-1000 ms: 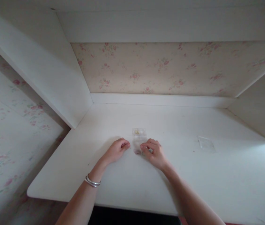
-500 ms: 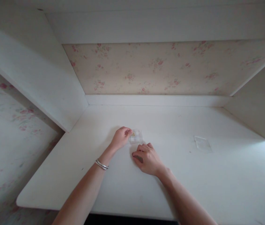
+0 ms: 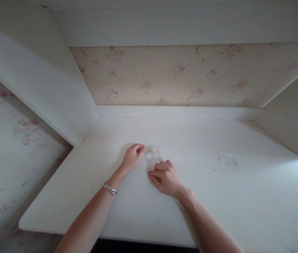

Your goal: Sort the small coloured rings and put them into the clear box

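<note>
A small clear plastic box (image 3: 153,154) with a grid of compartments lies on the white desk. Something small and yellow (image 3: 149,149) sits in its upper left part, too small to name. My left hand (image 3: 133,156) is closed, thumb and fingers at the left edge of the box. Just below the box, my right hand (image 3: 167,178) rests on the desk, its fingers curled and the thumb pressed against the forefinger. Whatever is in that pinch, if anything, is hidden. The right knuckles are close to the box's lower right corner.
A flat clear plastic piece (image 3: 228,161), like a lid, lies farther right on the desk (image 3: 128,218). Tiny dark specks dot the surface. A white side panel (image 3: 67,102) stands at the left, another at the right, with floral wallpaper (image 3: 175,80) behind.
My left hand has drawn back slightly to the left, from over the box to its edge, uncovering more of the yellow thing. My right hand has barely moved.
</note>
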Action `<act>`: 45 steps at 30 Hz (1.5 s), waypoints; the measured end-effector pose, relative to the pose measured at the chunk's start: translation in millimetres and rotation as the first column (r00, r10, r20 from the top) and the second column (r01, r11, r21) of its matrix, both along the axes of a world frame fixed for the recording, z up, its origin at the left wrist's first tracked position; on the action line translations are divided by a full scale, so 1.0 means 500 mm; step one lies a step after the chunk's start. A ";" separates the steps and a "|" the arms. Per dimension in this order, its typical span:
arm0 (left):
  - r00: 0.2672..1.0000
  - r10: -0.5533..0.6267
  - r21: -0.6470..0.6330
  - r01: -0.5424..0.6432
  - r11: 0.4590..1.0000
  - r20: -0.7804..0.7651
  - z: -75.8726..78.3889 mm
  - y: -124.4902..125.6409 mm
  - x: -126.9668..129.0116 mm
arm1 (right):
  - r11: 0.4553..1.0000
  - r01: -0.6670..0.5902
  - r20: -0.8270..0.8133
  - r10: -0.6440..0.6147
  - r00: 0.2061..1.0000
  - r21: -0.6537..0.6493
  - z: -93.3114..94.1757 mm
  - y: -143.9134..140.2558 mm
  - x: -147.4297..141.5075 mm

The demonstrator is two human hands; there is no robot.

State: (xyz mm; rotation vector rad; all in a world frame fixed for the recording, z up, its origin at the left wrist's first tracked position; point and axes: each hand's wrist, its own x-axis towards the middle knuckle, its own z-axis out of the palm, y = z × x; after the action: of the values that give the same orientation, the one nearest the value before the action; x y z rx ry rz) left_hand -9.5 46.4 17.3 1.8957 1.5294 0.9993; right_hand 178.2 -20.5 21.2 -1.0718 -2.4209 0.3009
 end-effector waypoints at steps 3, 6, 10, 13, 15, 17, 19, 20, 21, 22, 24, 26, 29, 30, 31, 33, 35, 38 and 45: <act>0.997 -0.061 0.003 0.061 0.998 -0.039 0.003 -0.047 -0.019 | 1.000 0.005 -0.023 -0.006 1.000 -0.013 -0.001 0.001 0.000; 0.990 -0.128 -0.026 0.127 0.992 -0.058 0.002 -0.089 -0.029 | 0.999 0.034 -0.098 -0.037 0.995 -0.039 -0.007 0.004 0.000; 0.962 -0.255 -0.081 0.247 0.966 -0.098 0.005 -0.118 -0.025 | 0.991 0.111 -0.238 -0.127 0.963 -0.077 -0.020 0.015 0.004; 0.928 -0.337 -0.090 0.326 0.941 -0.162 0.008 -0.126 -0.017 | 0.973 0.196 -0.331 -0.225 0.916 -0.120 -0.027 0.026 0.010; 0.908 -0.362 -0.090 0.351 0.932 -0.212 0.010 -0.130 -0.014 | 0.951 0.261 -0.372 -0.306 0.876 -0.168 -0.031 0.036 0.014; 0.889 -0.383 -0.095 0.372 0.924 -0.249 0.009 -0.133 -0.014 | 0.922 0.320 -0.394 -0.384 0.835 -0.220 -0.034 0.048 0.018; 0.875 -0.399 -0.098 0.387 0.917 -0.274 0.007 -0.134 -0.016 | 0.896 0.368 -0.402 -0.441 0.802 -0.249 -0.038 0.062 0.022; 0.869 -0.403 -0.096 0.392 0.915 -0.286 0.006 -0.134 -0.017 | 0.887 0.387 -0.403 -0.460 0.791 -0.253 -0.040 0.070 0.023; 0.864 -0.405 -0.093 0.396 0.913 -0.298 0.005 -0.134 -0.017 | 0.879 0.405 -0.403 -0.475 0.782 -0.250 -0.042 0.078 0.024; 0.860 -0.405 -0.090 0.398 0.913 -0.310 0.004 -0.134 -0.018 | 0.875 0.419 -0.401 -0.483 0.778 -0.242 -0.044 0.086 0.023; 0.852 -0.404 -0.090 0.398 0.913 -0.334 0.002 -0.133 -0.018 | 0.875 0.429 -0.396 -0.483 0.781 -0.222 -0.045 0.101 0.020; 0.846 -0.400 -0.094 0.393 0.915 -0.353 0.001 -0.133 -0.018 | 0.879 0.432 -0.394 -0.478 0.785 -0.203 -0.045 0.116 0.015; 0.839 -0.394 -0.092 0.389 0.916 -0.375 0.001 -0.133 -0.017 | 0.876 0.446 -0.377 -0.483 0.790 -0.186 -0.045 0.133 0.007; 0.837 -0.394 -0.088 0.391 0.916 -0.380 0.001 -0.133 -0.017 | 0.874 0.449 -0.362 -0.486 0.795 -0.187 -0.045 0.138 0.004; 0.835 -0.395 -0.086 0.393 0.915 -0.383 0.002 -0.133 -0.017 | 0.872 0.450 -0.344 -0.489 0.802 -0.190 -0.045 0.141 0.003; 0.835 -0.401 -0.087 0.399 0.913 -0.378 0.004 -0.132 -0.017 | 0.875 0.444 -0.316 -0.484 0.816 -0.194 -0.045 0.144 0.002; 0.841 -0.405 -0.096 0.398 0.912 -0.360 0.005 -0.132 -0.017 | 0.874 0.447 -0.320 -0.485 0.814 -0.188 -0.046 0.143 0.005; 0.862 -0.406 -0.114 0.390 0.914 -0.305 0.006 -0.130 -0.018 | 0.853 0.489 -0.379 -0.519 0.766 -0.181 -0.045 0.136 0.015; 0.917 -0.387 -0.181 0.366 0.913 -0.095 0.011 -0.123 -0.019 | 0.808 0.528 -0.435 -0.587 0.683 -0.261 -0.044 0.115 0.039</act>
State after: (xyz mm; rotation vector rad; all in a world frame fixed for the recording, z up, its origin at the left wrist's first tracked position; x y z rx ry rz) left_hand -19.2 -14.9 22.6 2.0651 1.1992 0.5737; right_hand 197.5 36.8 -0.8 -1.5104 -1.5356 0.4426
